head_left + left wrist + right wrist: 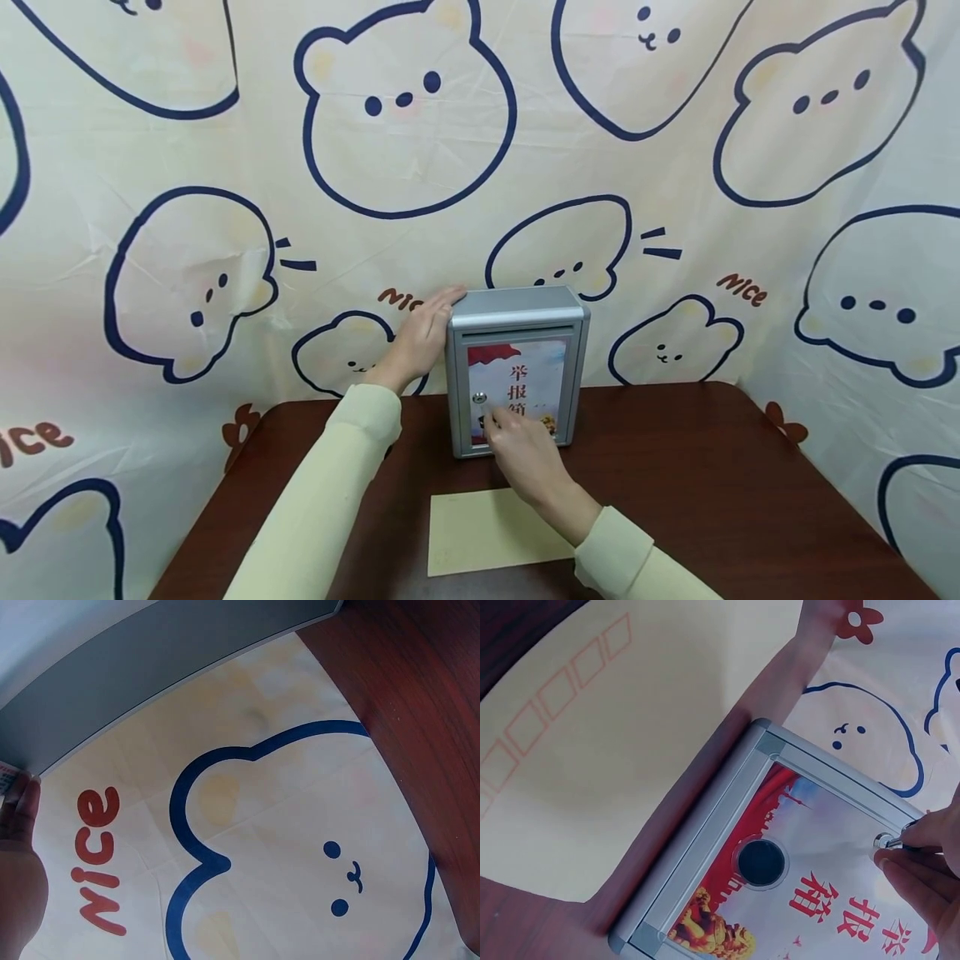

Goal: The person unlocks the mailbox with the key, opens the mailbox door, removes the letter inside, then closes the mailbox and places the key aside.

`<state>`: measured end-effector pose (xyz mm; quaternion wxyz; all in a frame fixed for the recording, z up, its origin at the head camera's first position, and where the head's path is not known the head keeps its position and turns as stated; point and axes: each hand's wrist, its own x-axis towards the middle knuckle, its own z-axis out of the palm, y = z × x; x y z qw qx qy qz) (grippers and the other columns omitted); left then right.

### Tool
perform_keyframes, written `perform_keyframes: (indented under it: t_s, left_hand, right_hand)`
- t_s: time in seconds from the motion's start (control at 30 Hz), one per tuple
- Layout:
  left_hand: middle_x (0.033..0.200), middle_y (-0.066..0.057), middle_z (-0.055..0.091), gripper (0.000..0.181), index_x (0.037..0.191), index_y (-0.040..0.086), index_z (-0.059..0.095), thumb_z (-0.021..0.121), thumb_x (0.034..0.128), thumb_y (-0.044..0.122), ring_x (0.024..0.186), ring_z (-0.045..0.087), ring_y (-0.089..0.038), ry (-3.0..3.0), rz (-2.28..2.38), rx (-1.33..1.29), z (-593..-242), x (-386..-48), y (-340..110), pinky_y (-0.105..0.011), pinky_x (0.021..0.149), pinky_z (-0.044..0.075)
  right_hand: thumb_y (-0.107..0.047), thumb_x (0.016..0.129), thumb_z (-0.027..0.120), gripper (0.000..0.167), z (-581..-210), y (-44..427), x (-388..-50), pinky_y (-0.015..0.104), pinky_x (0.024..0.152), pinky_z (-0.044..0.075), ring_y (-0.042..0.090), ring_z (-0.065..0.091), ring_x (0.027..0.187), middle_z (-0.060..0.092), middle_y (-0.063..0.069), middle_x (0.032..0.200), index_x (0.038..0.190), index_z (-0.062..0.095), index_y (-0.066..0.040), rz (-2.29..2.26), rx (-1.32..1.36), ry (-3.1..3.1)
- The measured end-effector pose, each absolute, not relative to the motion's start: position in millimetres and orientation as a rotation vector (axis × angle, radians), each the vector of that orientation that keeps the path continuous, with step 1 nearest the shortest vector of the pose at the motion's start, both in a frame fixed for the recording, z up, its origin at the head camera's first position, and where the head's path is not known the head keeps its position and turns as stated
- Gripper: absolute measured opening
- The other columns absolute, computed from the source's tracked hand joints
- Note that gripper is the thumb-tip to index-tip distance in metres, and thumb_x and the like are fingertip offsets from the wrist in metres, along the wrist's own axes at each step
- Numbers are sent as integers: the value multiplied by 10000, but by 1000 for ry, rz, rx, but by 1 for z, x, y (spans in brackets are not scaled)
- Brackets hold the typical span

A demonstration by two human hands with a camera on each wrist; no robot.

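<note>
A grey metal report box (520,307) stands upright on the table, its front panel printed with red Chinese characters. My left hand (422,340) rests against the box's upper left edge, fingers extended; only part of that hand (19,877) shows in the left wrist view. In front of the panel, my right hand (525,450) pinches a small key (897,843) at the round lock (881,841). Its dark head is mostly hidden by the fingers; how deep the key sits I cannot tell. A pale yellow envelope (480,533) lies flat before the box, below the right forearm.
The dark red-brown table (675,483) carries the box near its back edge. Behind it hangs a cream cloth (450,250) with cartoon animal outlines. A dark round window (761,862) is set in the box's front panel.
</note>
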<state>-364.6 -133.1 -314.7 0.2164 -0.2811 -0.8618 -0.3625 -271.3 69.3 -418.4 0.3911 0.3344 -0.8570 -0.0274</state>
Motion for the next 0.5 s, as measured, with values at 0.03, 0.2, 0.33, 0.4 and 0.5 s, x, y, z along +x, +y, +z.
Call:
perform_keyframes:
  t_s: [0.03, 0.2, 0.33, 0.4, 0.5]
  left_hand:
    - [1623, -6, 400, 546, 1560, 144, 445, 214, 1101, 328, 1505, 343, -223, -2389, -1004, -780, -315, -364, -133, -495, 1220, 284]
    - [1622, -13, 402, 547, 1558, 136, 448, 213, 1103, 329, 1507, 341, -228, -2384, -1004, -786, -317, -365, -133, -496, 1222, 279]
    - [1622, -16, 404, 548, 1557, 139, 450, 212, 1101, 329, 1505, 345, -231, -2381, -1005, -785, -317, -366, -133, -502, 1218, 284]
    - [1621, -27, 405, 550, 1557, 136, 451, 211, 1100, 327, 1505, 345, -238, -2379, -1006, -786, -317, -366, -133, -508, 1217, 283]
    - [1622, -35, 403, 554, 1558, 137, 447, 208, 1099, 332, 1505, 344, -245, -2381, -1003, -784, -316, -366, -133, -515, 1216, 282]
  right_hand:
    - [32, 859, 765, 239, -419, 70, -270, 244, 565, 574, 140, 696, 724, 720, 87, 914, 1093, 785, -12, -71, 850, -2178]
    - [16, 834, 788, 271, -419, 75, -266, 250, 599, 590, 145, 717, 766, 731, 86, 946, 1102, 787, -22, -79, 842, -2187]
    - [32, 836, 779, 246, -417, 81, -263, 268, 592, 593, 156, 719, 768, 736, 81, 963, 1072, 796, -34, -42, 837, -2195]
    - [40, 842, 770, 242, -417, 86, -262, 274, 575, 589, 160, 713, 750, 735, 80, 963, 1071, 798, -34, -33, 832, -2200]
    - [50, 841, 770, 234, -416, 96, -260, 279, 574, 590, 164, 709, 742, 735, 80, 949, 1058, 801, -30, -30, 819, -2207]
